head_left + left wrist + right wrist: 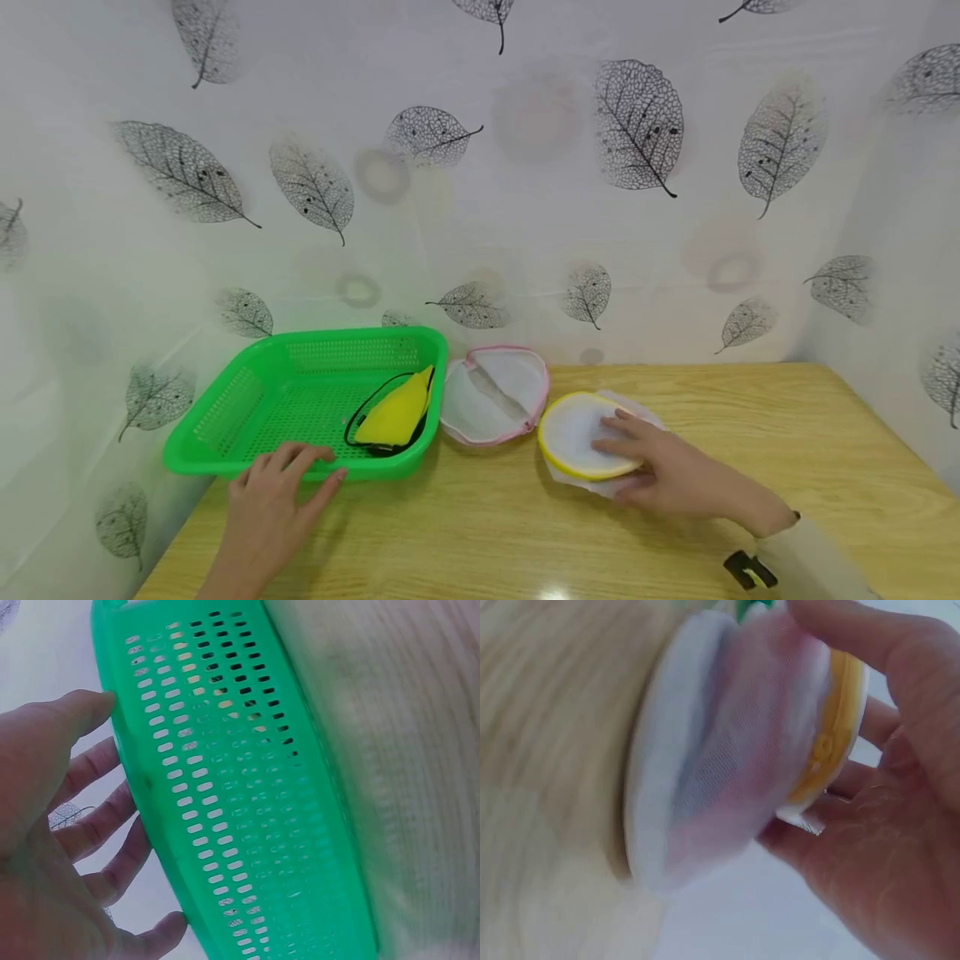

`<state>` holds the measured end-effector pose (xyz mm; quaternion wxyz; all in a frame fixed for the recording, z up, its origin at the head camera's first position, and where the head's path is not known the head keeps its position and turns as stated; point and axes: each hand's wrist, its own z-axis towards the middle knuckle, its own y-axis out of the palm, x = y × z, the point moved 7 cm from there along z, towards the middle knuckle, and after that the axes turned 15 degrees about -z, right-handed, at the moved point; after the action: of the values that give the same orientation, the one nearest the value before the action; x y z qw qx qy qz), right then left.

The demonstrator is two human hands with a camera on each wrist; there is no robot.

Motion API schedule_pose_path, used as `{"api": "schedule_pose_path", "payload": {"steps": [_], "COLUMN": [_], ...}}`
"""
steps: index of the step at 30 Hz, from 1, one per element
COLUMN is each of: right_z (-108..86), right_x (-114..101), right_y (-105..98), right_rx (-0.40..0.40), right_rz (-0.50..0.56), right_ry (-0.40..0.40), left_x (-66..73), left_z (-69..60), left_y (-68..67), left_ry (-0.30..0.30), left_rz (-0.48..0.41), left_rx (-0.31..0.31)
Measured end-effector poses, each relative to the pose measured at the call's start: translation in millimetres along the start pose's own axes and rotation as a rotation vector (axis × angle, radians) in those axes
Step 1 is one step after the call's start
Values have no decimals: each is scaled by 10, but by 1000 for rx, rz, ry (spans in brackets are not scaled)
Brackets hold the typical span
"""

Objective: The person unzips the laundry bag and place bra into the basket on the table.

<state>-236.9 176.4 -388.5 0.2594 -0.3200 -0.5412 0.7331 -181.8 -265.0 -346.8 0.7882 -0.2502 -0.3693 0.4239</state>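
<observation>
My left hand rests on the near rim of a green plastic basket, its fingers lying over the edge with the thumb apart in front. In the left wrist view the fingertips touch the rim of the perforated basket wall. My right hand holds a small stack of round mesh bags; fingers lie across the top of the yellow-rimmed bag, the thumb at its near side. Beneath it, the right wrist view shows pinkish-white mesh and a white padded round base.
Between basket and stack lies a round white mesh bag with pink trim and a strip across its middle. A yellow cloth item with a black cord sits in the basket's right end. A leaf-patterned curtain hangs behind the wooden table.
</observation>
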Motion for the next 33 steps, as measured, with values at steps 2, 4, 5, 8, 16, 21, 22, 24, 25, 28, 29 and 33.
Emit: {"api": "schedule_pose_path", "payload": {"steps": [2, 4, 5, 8, 16, 21, 22, 24, 25, 28, 29, 33], "right_z": [-24, -48, -65, -116, -199, -209, -204, -190, -182, -162, -160, -165], "right_x": [21, 45, 60, 126, 174, 138, 137, 138, 140, 149, 150, 131], "right_y": [-107, -232, -291, -409, -375, -332, -330, -324, -320, -299, -292, -280], "right_rx": [49, 124, 168, 247, 193, 160, 161, 157, 156, 151, 154, 208], "right_rz": [4, -38, -74, -106, -40, -48, -50, -52, -51, -41, -40, -42], "right_ry": [4, -1, 3, 47, 246, 325, 335, 350, 357, 366, 364, 320], "left_x": [22, 59, 88, 227, 844, 1203, 1262, 1367, 1409, 1499, 1518, 1582], "left_z": [16, 39, 53, 109, 190, 151, 138, 105, 88, 36, 19, -17], "left_y": [-10, -21, -26, -19, 191, 416, 459, 537, 575, 683, 719, 849], "left_ry": [11, 32, 51, 142, 416, 477, 487, 515, 526, 553, 556, 557], "left_rz": [-10, -37, -52, -120, -313, -362, -376, -418, -434, -451, -449, -427], "left_rx": [-3, 5, 16, 49, -35, -201, -232, -290, -315, -375, -394, -442]}}
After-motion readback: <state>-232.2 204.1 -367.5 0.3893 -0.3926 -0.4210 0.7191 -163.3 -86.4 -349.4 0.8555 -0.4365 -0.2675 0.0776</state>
